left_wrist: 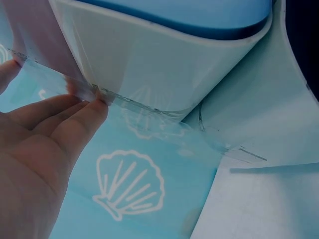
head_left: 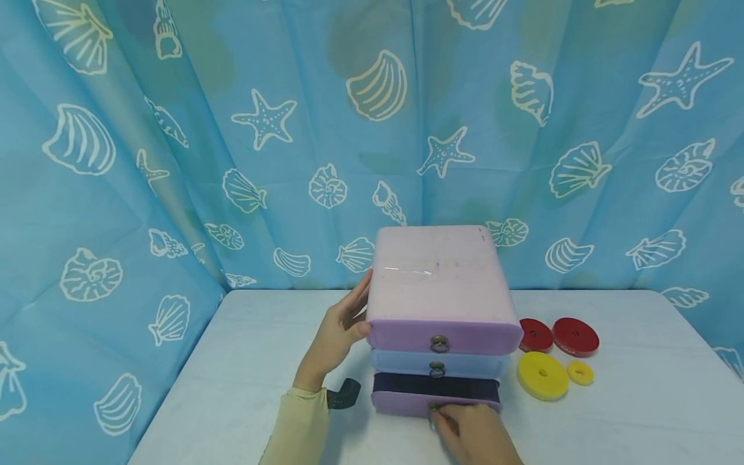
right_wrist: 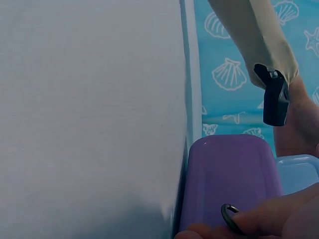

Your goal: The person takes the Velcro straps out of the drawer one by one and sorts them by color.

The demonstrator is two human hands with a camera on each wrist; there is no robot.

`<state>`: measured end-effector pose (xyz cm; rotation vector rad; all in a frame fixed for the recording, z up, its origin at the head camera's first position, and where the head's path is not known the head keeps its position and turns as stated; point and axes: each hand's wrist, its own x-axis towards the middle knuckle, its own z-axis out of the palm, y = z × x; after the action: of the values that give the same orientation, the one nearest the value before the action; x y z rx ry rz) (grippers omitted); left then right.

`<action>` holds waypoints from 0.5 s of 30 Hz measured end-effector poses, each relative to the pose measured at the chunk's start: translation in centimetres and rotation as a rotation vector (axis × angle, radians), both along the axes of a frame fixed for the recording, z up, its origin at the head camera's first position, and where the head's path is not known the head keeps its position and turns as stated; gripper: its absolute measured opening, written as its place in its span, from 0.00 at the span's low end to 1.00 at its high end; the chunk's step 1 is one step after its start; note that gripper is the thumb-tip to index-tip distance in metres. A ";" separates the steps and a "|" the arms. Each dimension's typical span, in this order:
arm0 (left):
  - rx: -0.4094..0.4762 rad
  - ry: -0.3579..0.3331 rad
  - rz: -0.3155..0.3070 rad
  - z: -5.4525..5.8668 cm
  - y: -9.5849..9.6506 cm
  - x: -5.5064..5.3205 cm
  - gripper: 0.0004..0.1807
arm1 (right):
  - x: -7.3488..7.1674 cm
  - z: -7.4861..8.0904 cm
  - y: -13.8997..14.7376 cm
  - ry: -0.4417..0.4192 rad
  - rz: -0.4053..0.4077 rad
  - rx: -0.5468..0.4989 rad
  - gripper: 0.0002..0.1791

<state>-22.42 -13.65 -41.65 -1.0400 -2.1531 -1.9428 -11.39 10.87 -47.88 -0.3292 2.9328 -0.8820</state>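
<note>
A small three-drawer cabinet (head_left: pixel 442 278) stands on the table, with purple top and bottom drawers and a blue middle drawer (head_left: pixel 401 363). The bottom drawer (head_left: pixel 401 403) is pulled partway out, and its inside looks dark. At its front, my right hand (head_left: pixel 476 431) pinches the metal ring pull (right_wrist: pixel 225 213). My left hand (head_left: pixel 332 337) rests against the cabinet's left side, thumb near the front corner. In the left wrist view, extended fingers (left_wrist: pixel 79 122) touch clear tape along the side. The upper two drawers are closed, their ring pulls hanging.
Right of the cabinet lie two red discs (head_left: pixel 575 336), a larger yellow disc (head_left: pixel 542 376) and a small yellow ring (head_left: pixel 580 372). A black wrist device (head_left: pixel 344 394) sticks out at the left sleeve. A blue shell-patterned curtain (head_left: pixel 325 129) hangs behind the white table (head_left: pixel 250 361).
</note>
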 end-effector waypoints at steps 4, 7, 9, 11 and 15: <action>0.000 0.003 0.004 0.0 0.0 0.1 0.50 | 0.5 -0.1 0.3 0.018 0.062 -0.007 0.07; 0.002 0.002 0.004 0.1 0.0 0.1 0.50 | 1.1 -0.2 0.4 0.022 0.098 -0.024 0.09; 0.003 0.001 0.002 0.1 0.0 0.1 0.50 | 1.3 -0.3 0.4 0.008 0.112 -0.029 0.10; 0.003 -0.001 0.003 0.1 0.0 0.1 0.50 | 1.6 -0.4 0.4 0.001 0.127 -0.027 0.12; 0.004 0.000 0.004 0.1 0.1 0.2 0.50 | 1.9 -0.7 0.4 0.024 0.165 -0.002 0.13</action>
<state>-22.25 -13.59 -41.52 -1.0343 -2.1483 -1.9446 -9.44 11.30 -48.59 -0.5755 2.8743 -0.8638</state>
